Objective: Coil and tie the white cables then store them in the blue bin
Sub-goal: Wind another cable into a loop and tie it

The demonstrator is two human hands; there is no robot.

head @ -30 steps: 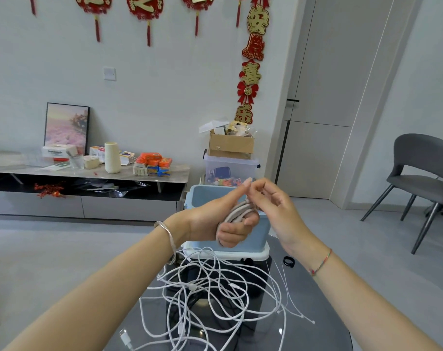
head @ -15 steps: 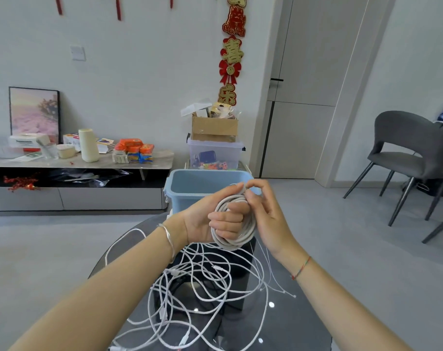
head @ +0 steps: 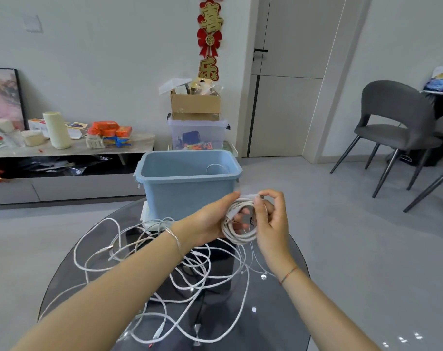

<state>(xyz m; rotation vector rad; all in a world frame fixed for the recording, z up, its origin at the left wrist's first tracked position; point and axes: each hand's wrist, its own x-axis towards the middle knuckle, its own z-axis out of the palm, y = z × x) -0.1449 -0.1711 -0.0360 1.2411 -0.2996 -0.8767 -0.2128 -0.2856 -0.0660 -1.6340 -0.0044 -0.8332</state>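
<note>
Lowered from the blue bin's (head: 164, 191) open rim, our left hand (head: 207, 224) and right hand (head: 272, 224) grip the round coiled white cable (head: 238, 238).

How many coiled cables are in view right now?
2. One coiled cable is held between left hand and right hand; a second coil lies inside the blue bin, right side. The bin wall may hide more.

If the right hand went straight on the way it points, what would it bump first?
Probably the left hand, which holds the coiled cable right in front of it. Beyond those stands the blue bin, though depth is hard to judge.
</note>
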